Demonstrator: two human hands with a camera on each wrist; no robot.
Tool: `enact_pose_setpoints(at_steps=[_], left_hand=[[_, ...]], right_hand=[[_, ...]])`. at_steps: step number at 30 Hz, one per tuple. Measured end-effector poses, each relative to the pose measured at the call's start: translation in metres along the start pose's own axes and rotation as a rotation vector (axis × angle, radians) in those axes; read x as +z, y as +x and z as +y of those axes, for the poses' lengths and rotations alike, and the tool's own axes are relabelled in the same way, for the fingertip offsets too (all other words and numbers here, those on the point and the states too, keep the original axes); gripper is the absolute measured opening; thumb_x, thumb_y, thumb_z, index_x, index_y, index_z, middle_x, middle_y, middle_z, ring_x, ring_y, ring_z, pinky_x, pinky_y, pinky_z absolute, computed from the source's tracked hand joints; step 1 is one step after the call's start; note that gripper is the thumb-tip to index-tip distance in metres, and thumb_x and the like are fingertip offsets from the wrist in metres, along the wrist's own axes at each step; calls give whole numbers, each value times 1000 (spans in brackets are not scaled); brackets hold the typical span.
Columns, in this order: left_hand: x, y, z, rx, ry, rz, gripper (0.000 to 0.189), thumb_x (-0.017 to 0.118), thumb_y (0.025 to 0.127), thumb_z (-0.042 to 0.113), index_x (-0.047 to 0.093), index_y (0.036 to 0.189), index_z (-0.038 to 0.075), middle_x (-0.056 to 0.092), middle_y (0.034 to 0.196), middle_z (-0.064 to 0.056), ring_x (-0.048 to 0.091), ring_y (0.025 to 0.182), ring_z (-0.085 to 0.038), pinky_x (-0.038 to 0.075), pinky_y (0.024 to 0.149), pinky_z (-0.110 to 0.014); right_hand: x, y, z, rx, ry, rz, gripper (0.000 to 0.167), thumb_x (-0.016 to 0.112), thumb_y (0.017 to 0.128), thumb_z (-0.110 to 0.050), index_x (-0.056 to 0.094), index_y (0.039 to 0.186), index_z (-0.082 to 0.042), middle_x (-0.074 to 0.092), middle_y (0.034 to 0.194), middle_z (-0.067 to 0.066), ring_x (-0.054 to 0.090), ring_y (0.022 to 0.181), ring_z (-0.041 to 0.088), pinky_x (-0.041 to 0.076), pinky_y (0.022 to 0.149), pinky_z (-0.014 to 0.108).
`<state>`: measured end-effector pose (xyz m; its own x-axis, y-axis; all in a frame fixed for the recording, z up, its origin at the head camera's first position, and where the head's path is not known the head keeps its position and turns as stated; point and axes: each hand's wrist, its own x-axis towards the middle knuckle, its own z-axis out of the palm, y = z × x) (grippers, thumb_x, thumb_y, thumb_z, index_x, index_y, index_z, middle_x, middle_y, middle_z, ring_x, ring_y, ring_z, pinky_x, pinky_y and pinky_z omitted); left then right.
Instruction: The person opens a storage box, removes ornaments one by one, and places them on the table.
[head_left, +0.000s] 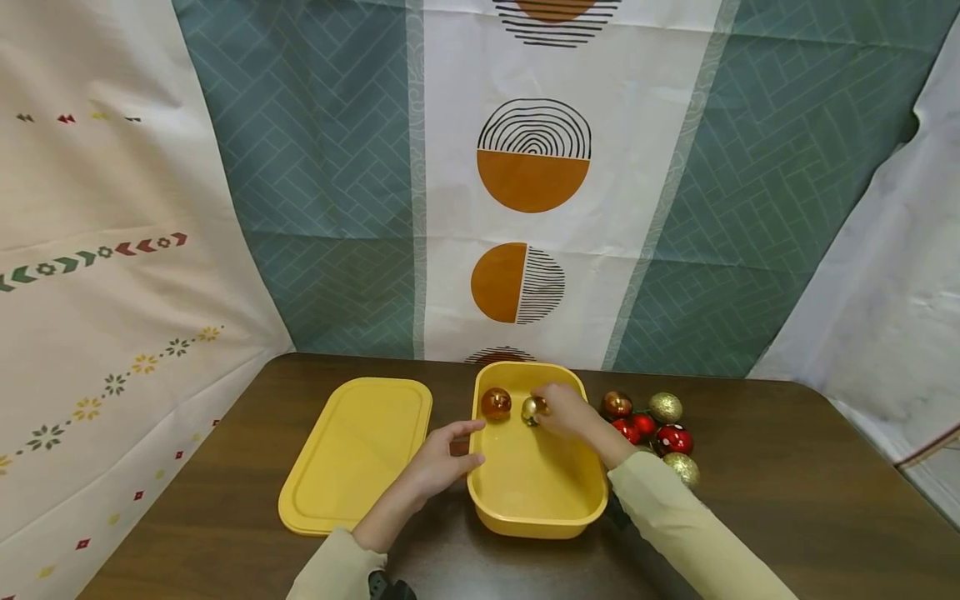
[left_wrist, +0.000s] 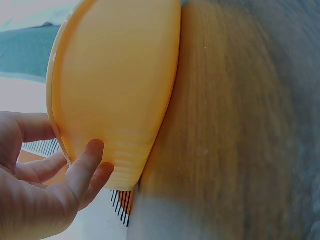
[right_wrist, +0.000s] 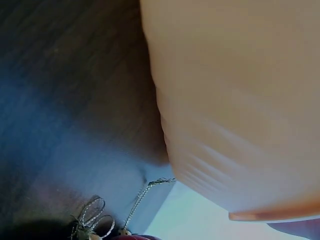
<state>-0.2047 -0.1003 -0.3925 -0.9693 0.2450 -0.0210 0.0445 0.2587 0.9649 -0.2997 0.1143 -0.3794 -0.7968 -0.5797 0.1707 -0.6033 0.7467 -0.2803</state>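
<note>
A yellow plastic container [head_left: 528,527] stands on the table, its outer wall [left_wrist: 115,90] filling much of the left wrist view. Inside it, my right hand [head_left: 564,410] pinches a gold Christmas ball [head_left: 532,407] near the far right. A copper Christmas ball [head_left: 496,403] lies at the container's far left. Against the left rim rests my left hand [head_left: 441,462], fingers spread and loosely bent, holding nothing. The right wrist view shows the container's wall [right_wrist: 235,100], with the right hand hidden.
Right of the container lie more ornaments: glittery gold balls [head_left: 666,407], red balls [head_left: 674,438] and a copper ball [head_left: 617,405]. Silvery cord loops [right_wrist: 95,217] show in the right wrist view. A flat yellow lid [head_left: 360,454] lies on the left. Patterned cloth [head_left: 337,183] hangs behind the table.
</note>
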Motion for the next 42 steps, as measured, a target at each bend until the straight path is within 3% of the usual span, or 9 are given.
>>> enact_pose_setpoints(at_steps=[4,15,26,34,42], left_hand=[[1,0,1,-7,10,1,46,61,84,3,47,128,-1,48,126,-23,54,106,-32,53,75,-35],[3,4,-1,-15,27,-2,46,60,84,3,47,128,-1,48,126,-23,54,106,-32,52,77,-35],[3,2,-2,0,15,5,47,61,84,3,47,128,-2,50,123,-24,53,106,-34,52,77,-36],[0,3,-4,5,17,4,47,60,84,3,47,129,-2,48,125,-24,52,108,-36,52,78,-36],[0,4,-4,1,23,3,47,60,84,2,47,129,-2,50,122,-24,52,107,-35,52,77,-36]], right_hand=[[1,-1,1,-9,9,42,11,68,73,0,64,83,2,63,76,9,53,66,16,45,61,28],[0,-5,1,12,30,67,14,70,73,-1,65,85,3,66,80,10,60,73,21,50,67,32],[-31,-31,-4,44,152,97,23,70,78,-8,64,98,2,67,87,8,63,79,21,52,71,34],[-61,-53,15,91,196,145,30,67,80,-7,62,108,5,67,93,14,65,81,23,53,69,33],[-86,-74,47,223,227,206,36,66,82,-12,60,113,5,66,98,19,65,87,29,52,73,41]])
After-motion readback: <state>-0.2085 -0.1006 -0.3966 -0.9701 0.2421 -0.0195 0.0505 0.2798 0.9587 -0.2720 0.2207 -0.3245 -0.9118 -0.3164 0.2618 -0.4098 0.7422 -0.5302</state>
